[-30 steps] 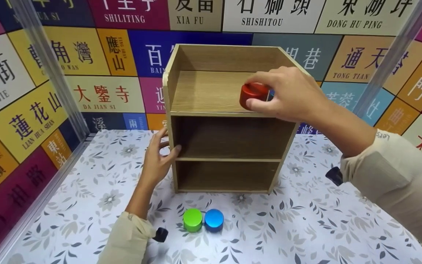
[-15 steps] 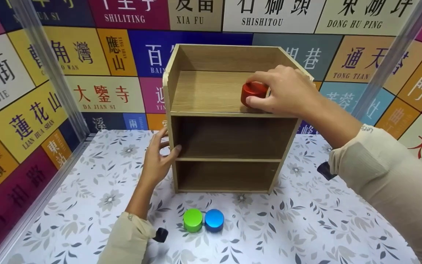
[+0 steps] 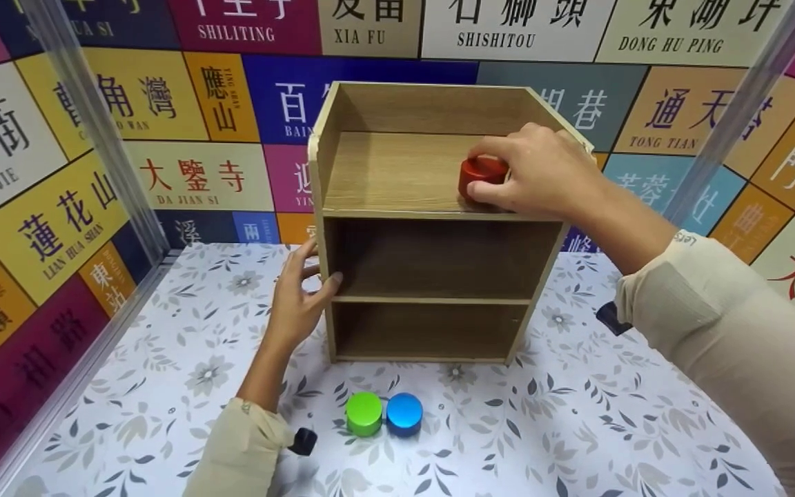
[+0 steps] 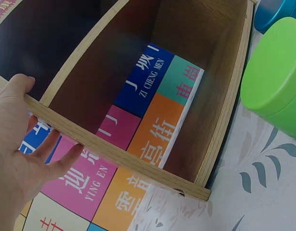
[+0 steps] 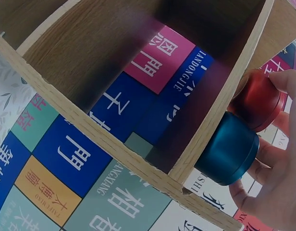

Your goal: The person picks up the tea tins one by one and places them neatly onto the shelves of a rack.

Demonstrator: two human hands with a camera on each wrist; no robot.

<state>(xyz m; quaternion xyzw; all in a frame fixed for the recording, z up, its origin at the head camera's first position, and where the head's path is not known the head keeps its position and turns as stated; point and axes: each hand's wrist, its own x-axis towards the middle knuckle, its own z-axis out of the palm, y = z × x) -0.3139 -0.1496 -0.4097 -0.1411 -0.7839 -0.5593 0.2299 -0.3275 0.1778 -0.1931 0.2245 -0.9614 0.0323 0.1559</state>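
A small wooden shelf unit (image 3: pixel 432 215) with an open top tray stands on the table. My right hand (image 3: pixel 546 169) holds a red cylindrical tin (image 3: pixel 470 174) at the tray's front right, thumb in front and a finger behind. In the right wrist view, a blue tin (image 5: pixel 228 151) sits beside the red tin (image 5: pixel 257 98), with fingers close against it; the head view hides it behind the hand. My left hand (image 3: pixel 297 297) grips the unit's left side panel, its thumb at the front edge and its fingers outside, as the left wrist view also shows.
On the floral tablecloth (image 3: pixel 211 414) in front of the unit stand a green tin (image 3: pixel 364 414) and another blue tin (image 3: pixel 404 414), side by side. Behind rises a wall (image 3: pixel 377 41) of coloured sign panels, with a clear strip (image 3: pixel 97 131) along its left corner.
My right hand and the red tin have shifted slightly right, while the right forearm has swung left. The blue tin beside it is now hidden in the head view. My left hand stays put.
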